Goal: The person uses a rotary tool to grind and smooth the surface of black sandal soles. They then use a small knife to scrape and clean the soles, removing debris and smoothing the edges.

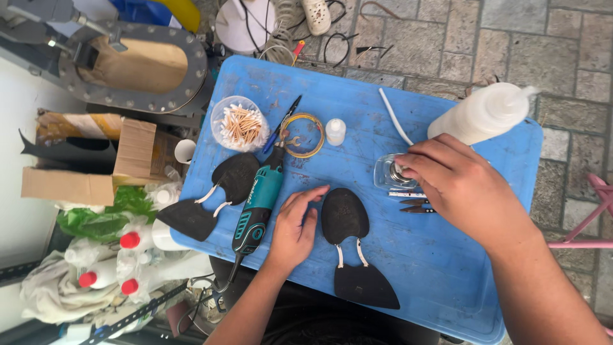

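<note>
On the blue plastic tabletop (460, 268) lies a black sole piece (345, 216) joined by two white straps to a black heel piece (365, 285). My left hand (295, 229) rests flat beside the sole piece, fingertips touching its left edge, holding nothing. My right hand (456, 186) reaches into a small clear glass dish (385, 174), fingers pinched on something small inside that I cannot make out. A white squeeze bottle (480, 114) lies just behind that hand.
A teal rotary tool (258, 204) lies left of my left hand, next to a second black sole pair (214, 195). Behind are a cup of cotton swabs (240, 124), a wire coil (302, 135), a small white bottle (335, 131), a white tube (394, 116). Bottles and boxes crowd the left.
</note>
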